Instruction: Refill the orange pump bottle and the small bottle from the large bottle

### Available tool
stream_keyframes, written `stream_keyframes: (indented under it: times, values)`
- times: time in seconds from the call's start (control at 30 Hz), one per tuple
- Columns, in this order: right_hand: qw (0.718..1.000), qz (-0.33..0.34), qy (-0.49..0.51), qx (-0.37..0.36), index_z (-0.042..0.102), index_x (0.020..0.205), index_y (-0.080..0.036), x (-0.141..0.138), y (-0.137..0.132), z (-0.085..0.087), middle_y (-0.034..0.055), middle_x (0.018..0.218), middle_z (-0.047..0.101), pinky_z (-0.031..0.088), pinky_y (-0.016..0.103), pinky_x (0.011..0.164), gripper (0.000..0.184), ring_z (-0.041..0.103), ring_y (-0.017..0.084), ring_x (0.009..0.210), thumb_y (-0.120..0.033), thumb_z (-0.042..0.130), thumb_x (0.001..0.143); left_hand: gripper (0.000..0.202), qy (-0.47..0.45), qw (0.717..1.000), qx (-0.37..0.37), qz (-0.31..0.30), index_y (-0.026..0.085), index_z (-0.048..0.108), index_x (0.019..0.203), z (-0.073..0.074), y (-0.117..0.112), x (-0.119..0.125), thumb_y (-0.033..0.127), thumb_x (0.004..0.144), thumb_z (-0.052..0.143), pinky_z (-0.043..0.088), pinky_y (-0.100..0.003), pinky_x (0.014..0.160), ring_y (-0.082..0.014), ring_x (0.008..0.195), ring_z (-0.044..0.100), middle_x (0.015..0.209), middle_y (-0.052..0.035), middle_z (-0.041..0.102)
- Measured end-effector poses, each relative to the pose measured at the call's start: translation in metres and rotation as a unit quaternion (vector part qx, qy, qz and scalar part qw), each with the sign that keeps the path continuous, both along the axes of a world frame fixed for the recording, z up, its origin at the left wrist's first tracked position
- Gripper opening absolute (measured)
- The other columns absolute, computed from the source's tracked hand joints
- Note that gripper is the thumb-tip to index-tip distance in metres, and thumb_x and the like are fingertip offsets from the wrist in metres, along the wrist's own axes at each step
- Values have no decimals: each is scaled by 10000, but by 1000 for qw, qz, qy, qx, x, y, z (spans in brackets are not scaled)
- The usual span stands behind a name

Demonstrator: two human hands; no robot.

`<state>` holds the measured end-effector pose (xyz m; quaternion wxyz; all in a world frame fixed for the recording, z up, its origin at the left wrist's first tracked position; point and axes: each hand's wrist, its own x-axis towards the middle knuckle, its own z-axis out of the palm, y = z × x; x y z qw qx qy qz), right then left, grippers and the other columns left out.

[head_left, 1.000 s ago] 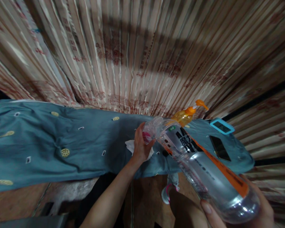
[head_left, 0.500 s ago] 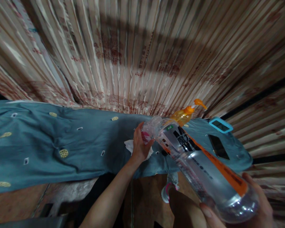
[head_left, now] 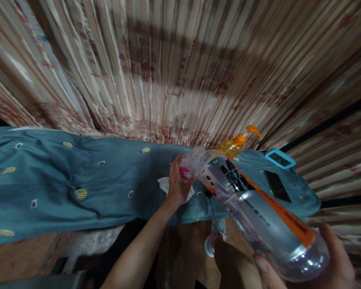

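My right hand (head_left: 338, 257) is wrapped round the base of a large clear plastic bottle (head_left: 252, 208), which has a silver, black and orange label. This bottle lies tilted, its neck towards the middle of the view. My left hand (head_left: 178, 188) is closed around a small clear bottle (head_left: 185, 172) with a pink patch on it. The large bottle's neck end meets the top of the small one; whether liquid passes between them I cannot tell. Under my left hand a crumpled white tissue (head_left: 163, 184) lies on the teal cloth (head_left: 114, 176).
Behind the large bottle stands an orange pump bottle (head_left: 232, 147). To the right are a blue-framed digital clock (head_left: 279, 158) and a dark phone (head_left: 277, 186). A pleated patterned curtain (head_left: 156, 72) hangs along the back. Below, a shoe (head_left: 211, 243) rests on the floor.
My right hand's fingers have shifted slightly outward to the right at the large bottle's base. The bottles and my left hand hold almost the same position.
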<state>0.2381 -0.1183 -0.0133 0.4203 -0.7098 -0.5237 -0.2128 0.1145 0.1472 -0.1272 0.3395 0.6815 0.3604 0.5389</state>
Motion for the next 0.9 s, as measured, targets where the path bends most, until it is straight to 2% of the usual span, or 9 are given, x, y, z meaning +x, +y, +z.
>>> stream_keyframes:
  times: [0.13,0.23,0.37,0.57,0.73,0.9]
  values:
    - [999,23,-14,34,384,1690,-210,-12,14,14,144,1277,634,586,367,763,1196,650,285,996,-440,992,686,798,0,1000,7,3,246,395,1558,0,0,0,429,895,801,467,-540,1206,-334,1422,585,1538,-165,584]
    - [998,42,-30,30,391,1686,-210,-13,17,19,132,1228,645,579,348,743,1158,648,269,961,-455,972,715,799,1,1000,4,1,242,391,1564,1,0,0,445,904,793,466,-536,1205,-335,1423,583,1542,-168,580]
    - [999,23,-27,21,402,1680,-222,-10,14,15,132,1279,647,600,342,739,1113,671,271,983,-505,942,750,793,-3,1000,-1,-2,245,391,1561,1,-1,0,448,906,790,459,-545,1211,-336,1429,576,1544,-168,578]
    - [1000,10,-13,10,369,1693,-223,-13,12,11,149,1363,628,601,359,754,1140,680,278,992,-502,940,747,799,0,1000,-3,-2,243,398,1555,1,0,0,438,894,802,455,-554,1215,-342,1426,579,1542,-172,582]
    - [999,32,-13,10,385,1687,-224,-11,12,12,132,1290,640,598,339,729,1120,677,260,954,-457,946,746,800,-3,1000,-8,-6,238,396,1556,1,0,-1,431,892,799,453,-552,1217,-343,1432,578,1546,-176,578]
    - [1000,21,-21,3,389,1681,-204,-3,8,9,153,1298,644,600,365,737,1209,674,293,985,-495,981,668,801,-3,1000,-8,-4,250,399,1557,1,-1,0,420,888,804,452,-548,1220,-337,1432,580,1542,-163,585]
